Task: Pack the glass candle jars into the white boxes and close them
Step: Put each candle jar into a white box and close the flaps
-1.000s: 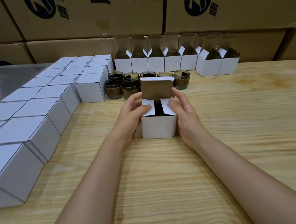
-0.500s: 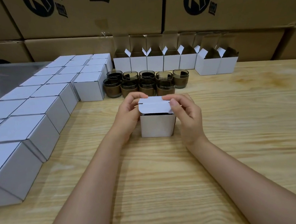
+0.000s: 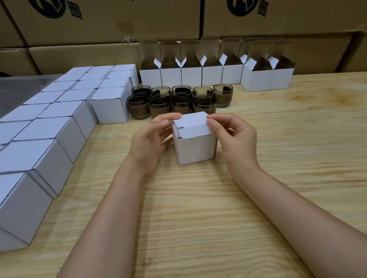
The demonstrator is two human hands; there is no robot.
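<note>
A small white box (image 3: 195, 147) stands on the wooden table in front of me, its lid folded down with the tuck flap lying outside over the front wall. My left hand (image 3: 151, 142) holds the box's left side, fingers at the lid's left corner. My right hand (image 3: 232, 135) pinches the lid's right edge. Whatever is inside the box is hidden. Several brown glass candle jars (image 3: 181, 100) stand in two rows just behind it. A row of open white boxes (image 3: 212, 73) lines the back.
Several closed white boxes (image 3: 47, 131) fill the left of the table in rows running toward me. Large brown cartons (image 3: 109, 18) are stacked like a wall behind the table. Bare wood (image 3: 309, 151) lies to the right and near me.
The lid stood upright a second ago while my hands pressed the side flaps in. It has since been folded forward and down over the top, and its flap now hangs over the front.
</note>
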